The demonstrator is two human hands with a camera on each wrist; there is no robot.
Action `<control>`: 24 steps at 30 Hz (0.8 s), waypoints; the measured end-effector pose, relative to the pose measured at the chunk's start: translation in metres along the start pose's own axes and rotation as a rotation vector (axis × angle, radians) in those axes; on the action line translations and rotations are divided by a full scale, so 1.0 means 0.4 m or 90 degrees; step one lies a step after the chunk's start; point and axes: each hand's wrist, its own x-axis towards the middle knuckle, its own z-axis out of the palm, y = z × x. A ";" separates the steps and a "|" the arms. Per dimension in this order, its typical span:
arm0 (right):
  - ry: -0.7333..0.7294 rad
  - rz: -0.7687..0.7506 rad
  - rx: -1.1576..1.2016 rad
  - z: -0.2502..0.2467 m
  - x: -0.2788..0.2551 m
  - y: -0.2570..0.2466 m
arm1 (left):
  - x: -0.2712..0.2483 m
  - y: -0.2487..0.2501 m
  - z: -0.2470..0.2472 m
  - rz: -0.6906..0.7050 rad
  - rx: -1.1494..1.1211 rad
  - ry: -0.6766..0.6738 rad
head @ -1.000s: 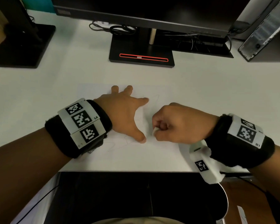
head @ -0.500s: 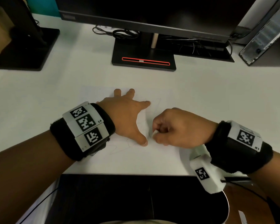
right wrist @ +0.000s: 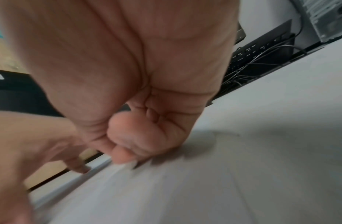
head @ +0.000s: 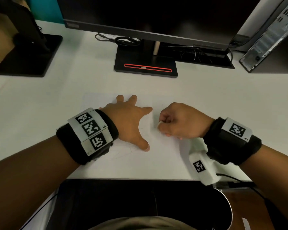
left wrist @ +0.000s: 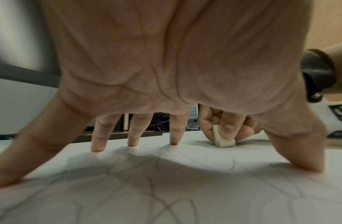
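Note:
A white sheet of paper (head: pixel 156 156) with faint pencil scribbles lies on the white desk (head: pixel 40 103). My left hand (head: pixel 131 123) is spread flat on it, its fingertips (left wrist: pixel 98 147) and thumb pressing the paper (left wrist: pixel 166 189) down. Just to its right, my right hand (head: pixel 176 123) is curled and pinches a small white eraser (head: pixel 158 125) between thumb and fingers. In the left wrist view the eraser (left wrist: pixel 222 140) touches the paper beside my left forefinger. The right wrist view shows my right hand (right wrist: pixel 139 136) blurred, with a white edge of the eraser (right wrist: pixel 130 164) under its fingers.
A black monitor stand (head: pixel 145 63) with a red stripe sits behind the paper, cables (head: pixel 123 39) beside it. A second stand (head: pixel 28 55) is at the far left, a computer case (head: pixel 273 35) at the far right. The desk's front edge (head: pixel 131 179) runs close below my wrists.
The right hand with the eraser has shifted a little to the right and away, widening the gap to the left hand. The left hand stays pressed on the paper.

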 end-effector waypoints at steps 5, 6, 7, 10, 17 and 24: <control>-0.063 0.008 0.013 0.004 -0.008 -0.013 | -0.007 0.004 -0.004 -0.004 -0.001 0.001; -0.035 0.015 0.017 0.000 -0.006 -0.011 | -0.010 0.006 -0.004 -0.004 0.001 0.002; -0.004 0.014 0.019 0.001 -0.005 -0.010 | -0.011 0.007 -0.006 -0.004 0.003 0.005; -0.015 -0.010 0.006 0.021 -0.014 -0.031 | -0.014 0.007 -0.009 -0.002 0.010 0.013; 0.003 0.003 0.003 0.005 -0.002 -0.020 | 0.002 -0.015 -0.006 -0.017 0.050 -0.010; -0.021 0.019 0.009 0.000 0.001 -0.009 | 0.013 -0.024 -0.004 -0.005 0.018 -0.030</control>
